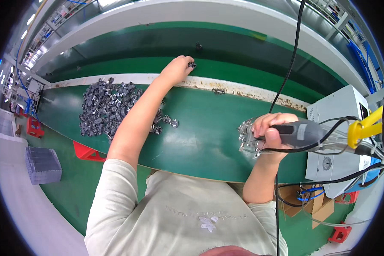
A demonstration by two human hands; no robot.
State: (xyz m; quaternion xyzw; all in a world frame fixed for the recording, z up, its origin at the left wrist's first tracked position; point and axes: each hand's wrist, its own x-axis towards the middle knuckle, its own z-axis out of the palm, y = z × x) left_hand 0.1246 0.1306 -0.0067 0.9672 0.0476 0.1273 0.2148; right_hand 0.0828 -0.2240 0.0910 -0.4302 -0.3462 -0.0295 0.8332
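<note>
My left hand [177,70] reaches past the white ledge at the far side of the bench. Its fingers are closed on a small dark part [192,65], mostly covered by them. On the right, my right hand [272,127] is wrapped round a grey-and-black power screwdriver [301,133] with a clear, jointed head [247,135] pointing left over the green bench top [200,141]. A heap of small dark grey parts [109,106] lies on the left of the bench, partly behind my left forearm. Loose parts [170,121] lie just right of that arm.
A white box-shaped machine [335,141] with a gauge stands at the right, joined by cables and clear tubes near a yellow bracket [365,128]. A black cable [292,64] hangs from above. Beyond the rusty white ledge [243,91], one small dark part [199,45] lies on green.
</note>
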